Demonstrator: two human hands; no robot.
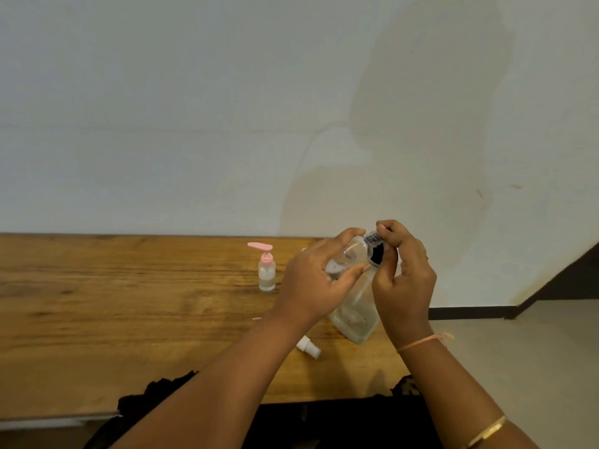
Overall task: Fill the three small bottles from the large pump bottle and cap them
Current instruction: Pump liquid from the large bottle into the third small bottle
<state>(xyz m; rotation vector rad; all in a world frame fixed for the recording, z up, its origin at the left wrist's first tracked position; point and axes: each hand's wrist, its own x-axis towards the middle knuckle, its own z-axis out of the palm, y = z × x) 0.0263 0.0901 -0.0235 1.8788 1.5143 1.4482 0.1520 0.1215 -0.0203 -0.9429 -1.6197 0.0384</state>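
Aloft, left hand (pixel 310 284) and right hand (pixel 405 280) round bottle (pixel 347 258)

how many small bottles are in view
2: a pink-pump bottle standing on the table, and a clear bottle gripped in the left hand. A third may be hidden behind it.

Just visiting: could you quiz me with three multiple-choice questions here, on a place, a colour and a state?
1. Where is the white cap? A) lying on the table B) on the floor C) on a bottle
2. The standing bottle's pump is: A) blue B) pink C) green
3. The left hand is: A) flat on the table B) pointing C) gripping the small clear bottle
Answers: 1 A, it lies on the wood; 2 B, its head shows pink; 3 C, fingers curl round it while the right hand pinches its black cap.
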